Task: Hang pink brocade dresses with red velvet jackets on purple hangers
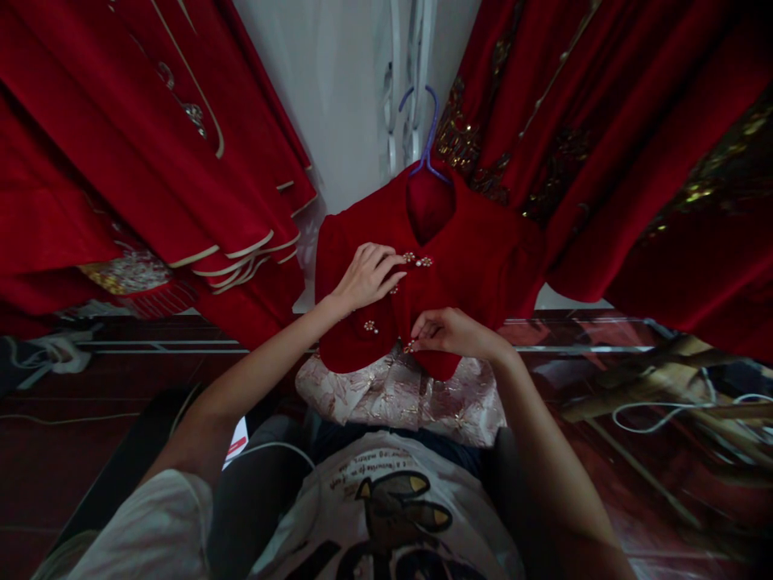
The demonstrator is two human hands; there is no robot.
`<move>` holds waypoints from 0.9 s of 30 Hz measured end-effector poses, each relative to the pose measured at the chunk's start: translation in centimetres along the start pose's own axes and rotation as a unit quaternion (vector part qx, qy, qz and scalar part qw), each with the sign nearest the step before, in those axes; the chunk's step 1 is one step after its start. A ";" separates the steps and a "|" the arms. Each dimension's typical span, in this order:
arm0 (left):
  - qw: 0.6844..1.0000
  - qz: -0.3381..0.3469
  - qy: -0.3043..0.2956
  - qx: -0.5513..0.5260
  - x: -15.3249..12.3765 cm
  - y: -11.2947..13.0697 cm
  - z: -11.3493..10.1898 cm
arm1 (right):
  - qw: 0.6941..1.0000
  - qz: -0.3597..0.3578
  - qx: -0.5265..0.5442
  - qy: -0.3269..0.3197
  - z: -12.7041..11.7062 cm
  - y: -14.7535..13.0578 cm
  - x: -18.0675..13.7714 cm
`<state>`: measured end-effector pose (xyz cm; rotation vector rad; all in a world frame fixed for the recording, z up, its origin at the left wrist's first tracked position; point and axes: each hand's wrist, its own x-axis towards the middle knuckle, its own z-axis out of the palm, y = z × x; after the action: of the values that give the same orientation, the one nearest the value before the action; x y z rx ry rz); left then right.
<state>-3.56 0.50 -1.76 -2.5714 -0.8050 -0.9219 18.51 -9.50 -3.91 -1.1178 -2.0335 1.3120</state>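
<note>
The thumb and fingertips of the right hand [452, 332] are drawn together and appear to pinch the front edge of the red jacket [477, 270] at the lower flower ornament [409, 348], close to its hem. The fingers of the left hand [365, 274] reach across the jacket's chest to the upper flower ornament [409, 257], with the thumb slightly apart from them; whether they grip cloth cannot be told. The step in hand is judged to be adjusting or checking the front fastenings along the jacket's opening. The next move calls for the left hand to hold the upper front flat while the right fingertips align the lower ornament with the edge, without pulling the fabric. The jacket lies front upward before the person, a purple hanger [430, 145] projecting above its neckline. Directly below its hem is a pale brocade cloth [392, 393]. Outward, red garments [229, 153] hang to the jacket's left and embellished red garments [628, 145] to its right; a pale wall [314, 72] stands beyond it.
</note>
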 end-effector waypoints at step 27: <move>0.985 0.061 -0.139 0.080 5.3 0.5 -0.9 | 0.923 -0.064 -0.070 0.373 -1.1 -4.7 6.1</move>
<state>-0.34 1.81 2.32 -2.6044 -0.7492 -0.4476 14.12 -4.86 0.57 -1.2676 -1.5898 0.5394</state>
